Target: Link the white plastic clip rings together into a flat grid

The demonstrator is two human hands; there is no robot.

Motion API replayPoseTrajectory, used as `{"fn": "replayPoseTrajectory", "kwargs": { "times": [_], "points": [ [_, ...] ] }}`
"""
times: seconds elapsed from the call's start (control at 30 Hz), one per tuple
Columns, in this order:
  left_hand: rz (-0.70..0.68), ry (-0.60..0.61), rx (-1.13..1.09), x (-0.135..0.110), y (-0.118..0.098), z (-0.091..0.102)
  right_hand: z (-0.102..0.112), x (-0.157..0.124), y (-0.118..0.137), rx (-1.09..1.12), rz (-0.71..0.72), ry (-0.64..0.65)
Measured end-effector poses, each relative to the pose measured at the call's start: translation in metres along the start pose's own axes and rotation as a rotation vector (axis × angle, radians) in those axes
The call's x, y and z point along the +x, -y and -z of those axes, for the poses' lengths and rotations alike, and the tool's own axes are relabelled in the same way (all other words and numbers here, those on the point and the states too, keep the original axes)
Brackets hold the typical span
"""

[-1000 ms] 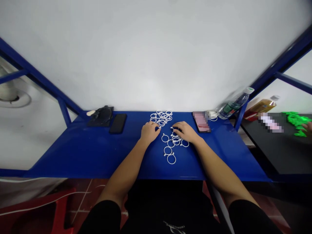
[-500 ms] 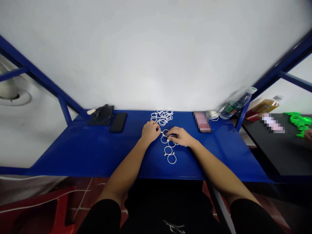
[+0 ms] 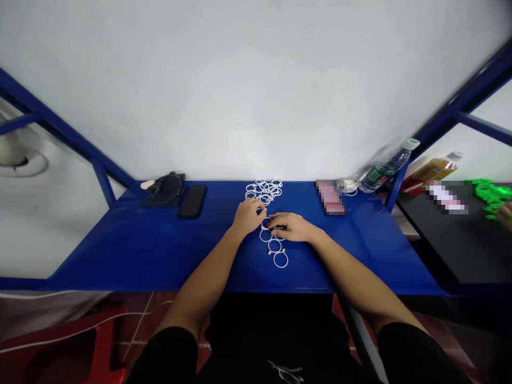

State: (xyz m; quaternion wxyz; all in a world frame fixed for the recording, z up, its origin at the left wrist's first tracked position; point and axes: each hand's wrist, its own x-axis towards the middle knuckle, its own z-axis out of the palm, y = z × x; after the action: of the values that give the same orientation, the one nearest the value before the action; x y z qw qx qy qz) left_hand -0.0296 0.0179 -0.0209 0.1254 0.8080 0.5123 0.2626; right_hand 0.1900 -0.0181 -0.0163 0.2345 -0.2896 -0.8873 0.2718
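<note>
Several white plastic rings (image 3: 264, 190) lie in a heap at the back of the blue table (image 3: 140, 250). A short row of linked white rings (image 3: 276, 252) runs toward me from between my hands. My left hand (image 3: 247, 216) rests on the table just before the heap, its fingers curled down onto rings. Close beside it, my right hand (image 3: 291, 226) has its fingertips pinched on the rings at the top of the row. What exactly each fingertip grips is too small to make out.
A black phone (image 3: 192, 201) and a black pouch (image 3: 166, 189) lie at the back left. A second phone (image 3: 330, 197), a cable coil (image 3: 349, 186) and a water bottle (image 3: 386, 165) are at the back right. Another person's hand (image 3: 504, 214) works with green parts (image 3: 488, 193) on the neighbouring black table.
My right hand has slid left, from beside the loose rings to right next to my left hand, and closed on the rings at the top of the row. The left hand barely moved.
</note>
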Motion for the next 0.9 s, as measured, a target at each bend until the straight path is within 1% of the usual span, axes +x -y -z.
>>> {"fn": "replayPoseTrajectory", "kwargs": {
  "times": [0.13,0.2,0.27,0.37,0.43,0.5,0.57,0.73,0.9],
  "points": [
    [-0.044,-0.016,-0.053,0.000,0.003,-0.004,0.000,0.000,0.007,0.014,-0.017,0.019],
    [-0.088,-0.044,-0.091,0.001,0.004,-0.006,-0.001,0.000,0.006,0.008,-0.022,-0.036],
    [-0.149,-0.097,-0.142,0.001,0.005,-0.007,-0.001,0.000,0.003,-0.028,-0.042,-0.159],
    [-0.252,-0.205,-0.236,0.000,0.001,-0.008,0.000,0.000,-0.004,-0.101,-0.106,-0.388],
    [-0.308,-0.250,-0.292,-0.002,-0.003,-0.008,0.000,-0.001,-0.007,-0.133,-0.144,-0.482],
    [-0.350,-0.256,-0.337,-0.004,-0.007,-0.008,-0.001,-0.001,-0.009,-0.144,-0.151,-0.499],
    [-0.366,-0.246,-0.374,-0.005,-0.010,-0.010,-0.001,-0.002,-0.009,-0.144,-0.136,-0.483],
    [-0.334,-0.247,-0.462,-0.006,-0.015,-0.015,-0.002,-0.003,-0.005,-0.156,-0.122,-0.488],
    [-0.317,-0.242,-0.476,-0.006,-0.016,-0.019,0.000,-0.002,-0.005,-0.180,-0.120,-0.487]
  ]
}}
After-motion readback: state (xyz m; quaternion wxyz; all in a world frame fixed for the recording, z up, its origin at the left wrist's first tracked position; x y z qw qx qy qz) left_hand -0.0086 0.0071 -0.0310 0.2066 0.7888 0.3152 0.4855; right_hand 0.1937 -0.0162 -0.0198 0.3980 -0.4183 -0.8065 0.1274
